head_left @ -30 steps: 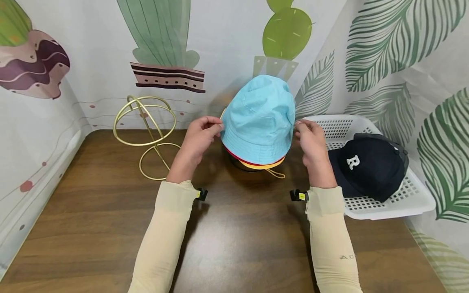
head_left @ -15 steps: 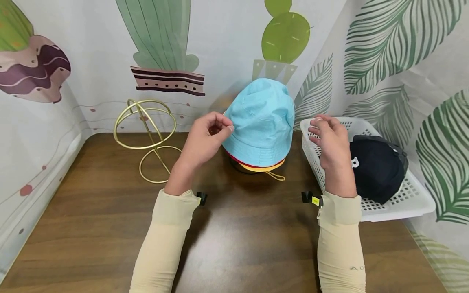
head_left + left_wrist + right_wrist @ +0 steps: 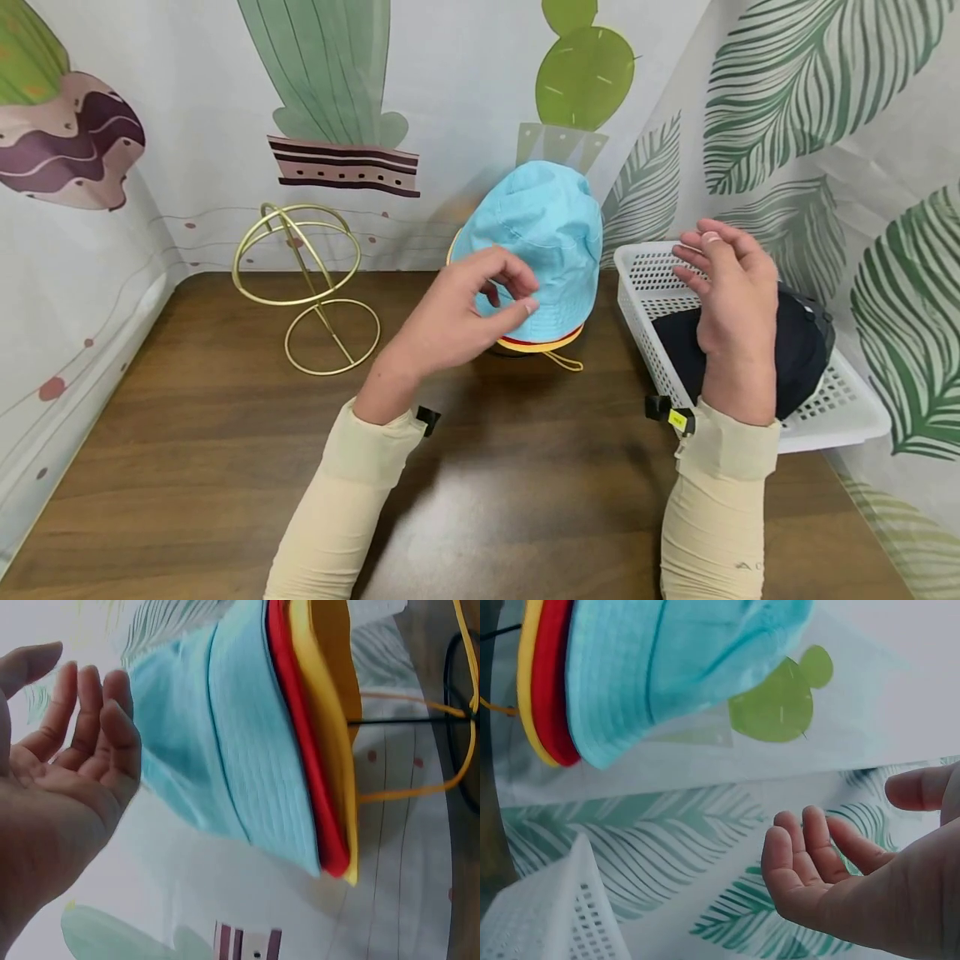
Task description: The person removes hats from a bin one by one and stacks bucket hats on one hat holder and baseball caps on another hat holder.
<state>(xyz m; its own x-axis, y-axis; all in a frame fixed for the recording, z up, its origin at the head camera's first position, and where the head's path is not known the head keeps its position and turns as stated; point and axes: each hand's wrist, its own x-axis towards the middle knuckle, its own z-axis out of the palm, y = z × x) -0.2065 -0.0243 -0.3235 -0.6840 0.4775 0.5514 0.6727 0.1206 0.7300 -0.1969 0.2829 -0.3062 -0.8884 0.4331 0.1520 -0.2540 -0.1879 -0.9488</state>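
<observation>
A light-blue bucket hat (image 3: 558,242) sits uppermost on a stack at the back of the table. Below its brim show a red brim (image 3: 309,761) and a yellow brim (image 3: 324,750); whatever bears the stack is mostly hidden. My left hand (image 3: 465,312) is in front of the blue hat in the head view, fingers loosely bent and holding nothing. The left wrist view has a gap between thumb and fingers. To the right, my right hand (image 3: 738,312) hovers over the white basket, fingers relaxed and holding nothing. It partly covers a black cap (image 3: 802,358) in there.
On the left stands a gold wire hat stand (image 3: 318,296) with round loops. The white perforated basket (image 3: 840,421) is at the right edge of the brown table (image 3: 510,500). Yellow cords (image 3: 412,795) hang under the hats. Printed cloth (image 3: 465,92) closes off the back.
Both hands have come off the blue hat's brim. The right hand has moved rightward over the basket; the left has shifted right, in front of the hat. The hats stay in place.
</observation>
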